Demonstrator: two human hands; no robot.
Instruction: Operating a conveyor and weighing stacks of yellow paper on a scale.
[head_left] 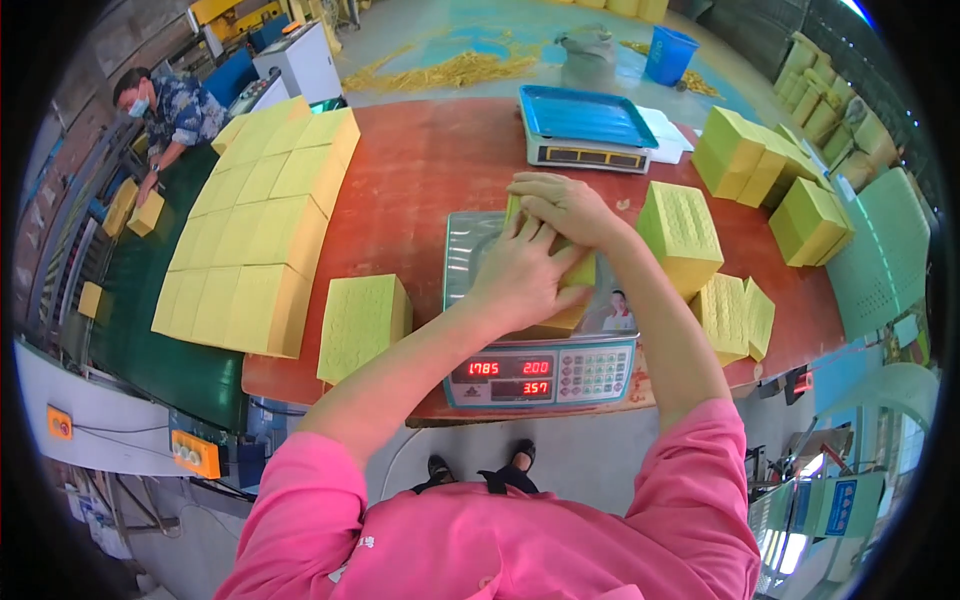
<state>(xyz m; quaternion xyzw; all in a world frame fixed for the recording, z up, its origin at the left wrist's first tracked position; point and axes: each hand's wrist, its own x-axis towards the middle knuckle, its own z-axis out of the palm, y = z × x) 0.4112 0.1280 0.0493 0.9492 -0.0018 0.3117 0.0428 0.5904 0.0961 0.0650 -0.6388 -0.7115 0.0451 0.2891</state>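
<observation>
Both hands on the yellow stack sitting on the near scale's pan, at the table's near edge; left hand flat on top, fingers together, pressing; right hand curled over the far end, fingers clamped on it. Stack looks like thin sheets — probably light, stiff as a block but prone to fan or slip; best gripped at opposite ends, squeezed. Hands hide most of it — thickness and far edge unclear; the loose block sits at the near-left edge.
</observation>
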